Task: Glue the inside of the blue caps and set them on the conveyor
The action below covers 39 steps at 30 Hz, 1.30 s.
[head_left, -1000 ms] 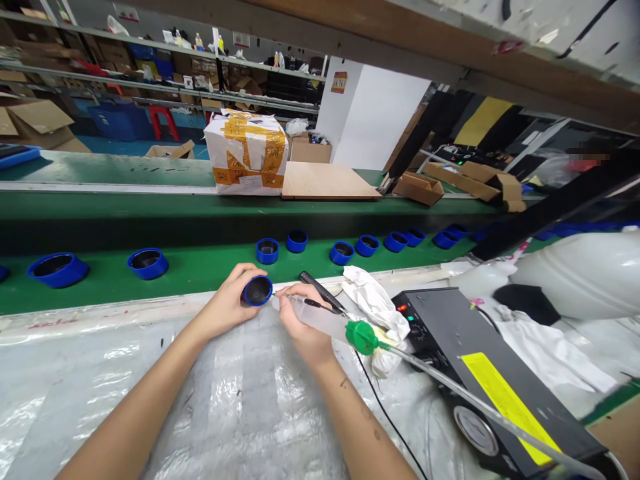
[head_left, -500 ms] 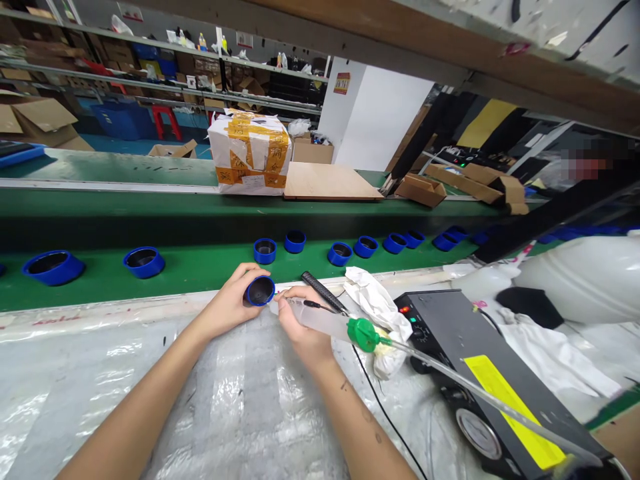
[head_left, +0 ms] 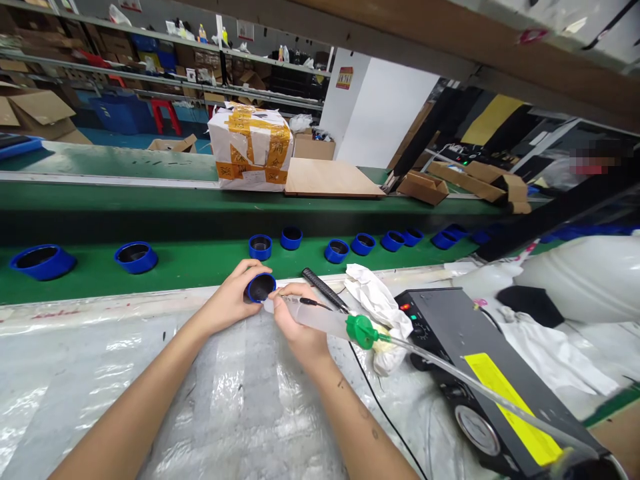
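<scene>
The person's left hand (head_left: pixel 227 300) cradles a blue-rimmed plastic cup (head_left: pixel 254 289), its fingers curled closely around the outer wall, just above the edge of the bench. The cup's dark open mouth tilts up toward the person. The right hand (head_left: pixel 297 327) is closed in a narrow grip around a translucent dispensing syringe (head_left: pixel 320 319), with the fingertips (head_left: pixel 285 294) near its slim front end. The syringe's long axis runs almost level across the view, from a green hose fitting (head_left: pixel 361 331) at the back to a fine tip pointing left at the cup's near rim, which it appears to touch or nearly touch. From here, the job looks like one for steady hands: bracing both wrists and keeping the tip square to the rim would seem the surest approach. A clear air hose (head_left: pixel 450 367) trails from the fitting over a black dispenser controller (head_left: pixel 440 333), so some slack would help. A black pen-shaped tool (head_left: pixel 320 287) lies just beyond the right hand, beside a crumpled white cloth (head_left: pixel 377 313). More blue cups (head_left: pixel 337 251) stand in a line along the green conveyor belt (head_left: pixel 190 270).
</scene>
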Each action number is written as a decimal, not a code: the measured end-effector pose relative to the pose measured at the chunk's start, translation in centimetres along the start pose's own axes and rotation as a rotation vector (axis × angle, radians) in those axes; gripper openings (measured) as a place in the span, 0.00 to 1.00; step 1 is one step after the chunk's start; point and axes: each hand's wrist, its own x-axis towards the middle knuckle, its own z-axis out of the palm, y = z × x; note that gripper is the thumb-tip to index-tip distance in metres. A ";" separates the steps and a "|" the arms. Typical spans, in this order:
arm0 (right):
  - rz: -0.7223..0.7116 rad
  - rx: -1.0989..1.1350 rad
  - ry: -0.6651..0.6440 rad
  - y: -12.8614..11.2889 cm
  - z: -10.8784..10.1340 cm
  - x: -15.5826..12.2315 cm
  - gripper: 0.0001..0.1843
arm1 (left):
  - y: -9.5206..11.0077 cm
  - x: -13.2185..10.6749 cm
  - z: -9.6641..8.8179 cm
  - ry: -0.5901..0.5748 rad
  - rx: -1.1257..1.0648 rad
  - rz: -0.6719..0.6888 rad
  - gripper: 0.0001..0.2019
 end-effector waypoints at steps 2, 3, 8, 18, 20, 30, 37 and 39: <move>-0.014 0.006 0.004 0.1 0.1 0.0 0.01 | 0.1 0.0 0.0 -0.004 -0.002 -0.008 0.29; -0.019 0.010 0.007 0.1 0.2 0.0 0.01 | 0.1 0.0 0.0 -0.005 -0.003 -0.009 0.29; -0.023 0.027 0.014 0.1 0.3 -0.2 0.01 | 0.1 -0.1 0.0 -0.010 0.005 -0.002 0.30; -0.052 0.087 0.007 -0.5 0.6 0.0 0.02 | 0.3 0.0 0.1 -0.004 0.027 0.017 0.28; -0.046 0.096 -0.008 -0.6 0.6 -0.1 0.02 | 0.3 0.0 0.1 -0.004 0.018 0.008 0.28; -0.015 0.107 -0.008 -0.5 0.7 -0.1 0.03 | 0.1 0.0 0.2 -0.012 0.002 0.011 0.26; -0.024 0.145 -0.012 -1.1 0.6 0.0 0.03 | 0.2 -0.1 0.2 -0.016 0.004 0.016 0.26; -0.024 0.160 -0.012 -1.1 0.6 -0.1 0.04 | 0.2 -0.1 0.2 -0.016 0.009 0.019 0.26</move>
